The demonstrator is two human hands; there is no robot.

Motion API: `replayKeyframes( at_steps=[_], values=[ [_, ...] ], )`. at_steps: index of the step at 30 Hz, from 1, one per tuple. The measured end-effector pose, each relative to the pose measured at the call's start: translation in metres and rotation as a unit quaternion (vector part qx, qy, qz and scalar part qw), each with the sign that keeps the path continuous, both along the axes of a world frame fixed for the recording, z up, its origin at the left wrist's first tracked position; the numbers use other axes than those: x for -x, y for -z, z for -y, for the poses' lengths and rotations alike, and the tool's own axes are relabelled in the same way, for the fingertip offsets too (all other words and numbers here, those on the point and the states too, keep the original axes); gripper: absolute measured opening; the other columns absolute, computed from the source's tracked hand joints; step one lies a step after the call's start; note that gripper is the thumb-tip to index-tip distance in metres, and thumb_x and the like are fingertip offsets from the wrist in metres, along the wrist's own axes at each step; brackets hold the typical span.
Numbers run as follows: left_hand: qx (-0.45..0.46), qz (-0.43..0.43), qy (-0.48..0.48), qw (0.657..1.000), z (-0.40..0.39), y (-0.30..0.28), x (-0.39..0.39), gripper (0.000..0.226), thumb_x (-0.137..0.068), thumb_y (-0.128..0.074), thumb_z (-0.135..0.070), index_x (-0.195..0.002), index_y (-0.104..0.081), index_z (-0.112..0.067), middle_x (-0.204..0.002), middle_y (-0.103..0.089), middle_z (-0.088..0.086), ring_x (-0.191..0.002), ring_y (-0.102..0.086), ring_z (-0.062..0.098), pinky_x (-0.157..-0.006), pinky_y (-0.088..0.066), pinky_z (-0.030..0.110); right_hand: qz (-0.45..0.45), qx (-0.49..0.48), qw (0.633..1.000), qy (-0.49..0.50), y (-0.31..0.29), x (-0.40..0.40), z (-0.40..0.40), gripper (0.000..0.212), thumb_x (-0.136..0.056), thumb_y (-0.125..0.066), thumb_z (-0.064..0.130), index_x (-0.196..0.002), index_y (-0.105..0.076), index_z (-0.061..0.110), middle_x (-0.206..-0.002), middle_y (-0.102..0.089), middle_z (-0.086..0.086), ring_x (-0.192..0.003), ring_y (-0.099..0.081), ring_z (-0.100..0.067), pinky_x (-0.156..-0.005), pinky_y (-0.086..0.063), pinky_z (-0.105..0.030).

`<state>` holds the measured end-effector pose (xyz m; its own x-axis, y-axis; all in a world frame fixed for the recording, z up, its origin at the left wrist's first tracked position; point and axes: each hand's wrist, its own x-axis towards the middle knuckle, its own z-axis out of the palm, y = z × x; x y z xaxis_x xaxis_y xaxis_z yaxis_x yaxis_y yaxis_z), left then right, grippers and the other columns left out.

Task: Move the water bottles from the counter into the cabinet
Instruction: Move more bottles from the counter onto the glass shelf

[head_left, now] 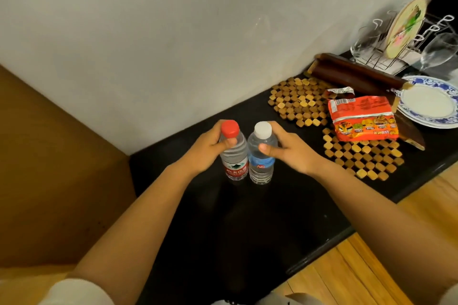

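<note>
Two clear plastic water bottles stand upright side by side, touching or nearly so, on the black glossy counter [247, 230], toward its left end near the grey wall. The left hand [205, 148] wraps around the upper part of the clear bottle with the red cap and red label [234, 156], fingers curled behind its neck and thumb pressed across the front just under the cap. The right hand [287, 148] grips the clear bottle with the white cap and blue label [261, 156] the same way, thumb on the front of its shoulder and fingers round the far side. Both bottle bases seem to sit on the counter, though the dark surface makes that hard to tell.

To the right lie two wooden lattice trivets [297, 101], with an orange-red packet of instant noodles [361, 119] resting across them. Farther right sits a blue-and-white patterned plate [406, 116], and behind it a wire dish rack [396, 54] holding a round decorated plate and upturned wine glasses. A brown wooden panel [49, 168] stands at the left.
</note>
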<state>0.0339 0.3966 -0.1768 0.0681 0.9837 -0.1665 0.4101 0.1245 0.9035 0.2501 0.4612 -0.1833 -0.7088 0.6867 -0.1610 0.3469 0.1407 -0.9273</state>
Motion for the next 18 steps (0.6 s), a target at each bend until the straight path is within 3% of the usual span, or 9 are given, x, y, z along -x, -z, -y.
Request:
replayKeyframes(
  at_steps=[3,7,10,14,18],
  values=[
    [0.009,0.008,0.007,1.000,0.034,-0.002,-0.005,0.036,-0.080,-0.053,-0.050,-0.114,-0.049,-0.038,-0.113,-0.060,-0.017,-0.107,-0.056,-0.003,-0.091,-0.043,0.022,-0.004,-0.012,1.000,-0.004,-0.001,-0.007,0.035,0.045,-0.079,-0.053,0.052,-0.120,-0.033,0.054,-0.114,-0.056,0.027,-0.110,-0.054,0.006,-0.089,-0.045,-0.014],
    [0.009,-0.004,0.022,1.000,0.072,-0.002,-0.008,0.038,-0.084,-0.054,-0.043,-0.118,-0.049,-0.028,-0.115,-0.060,-0.009,-0.108,-0.057,0.004,-0.097,-0.047,0.035,-0.010,-0.080,0.996,0.022,0.010,-0.012,0.085,0.051,-0.081,-0.045,0.062,-0.127,-0.029,0.051,-0.123,-0.049,0.028,-0.118,-0.047,0.008,-0.095,-0.040,-0.010],
    [0.021,-0.007,0.040,0.999,0.099,-0.003,-0.008,0.039,-0.082,-0.056,-0.048,-0.118,-0.048,-0.033,-0.116,-0.058,-0.009,-0.112,-0.055,0.007,-0.099,-0.046,0.042,-0.031,-0.089,0.995,0.037,0.019,-0.014,0.114,0.051,-0.080,-0.043,0.069,-0.127,-0.029,0.055,-0.125,-0.045,0.034,-0.121,-0.043,0.010,-0.095,-0.037,-0.005],
    [0.022,0.018,0.034,0.999,0.131,0.005,-0.010,0.044,-0.081,-0.051,-0.058,-0.121,-0.047,-0.039,-0.121,-0.055,-0.016,-0.118,-0.051,0.009,-0.101,-0.044,0.042,-0.118,0.049,0.992,0.026,0.037,-0.017,0.138,0.062,-0.077,-0.054,0.066,-0.133,-0.030,0.052,-0.132,-0.045,0.031,-0.126,-0.043,0.003,-0.095,-0.040,-0.009],
    [0.019,0.104,-0.032,0.994,0.152,0.025,-0.023,0.060,-0.076,-0.064,-0.051,-0.130,-0.037,-0.041,-0.132,-0.046,-0.020,-0.126,-0.044,0.003,-0.100,-0.041,0.020,-0.087,0.104,0.991,0.010,0.060,-0.019,0.148,0.083,-0.067,-0.071,0.058,-0.135,-0.025,0.049,-0.132,-0.042,0.035,-0.126,-0.041,0.006,-0.094,-0.038,-0.006]
  ],
)
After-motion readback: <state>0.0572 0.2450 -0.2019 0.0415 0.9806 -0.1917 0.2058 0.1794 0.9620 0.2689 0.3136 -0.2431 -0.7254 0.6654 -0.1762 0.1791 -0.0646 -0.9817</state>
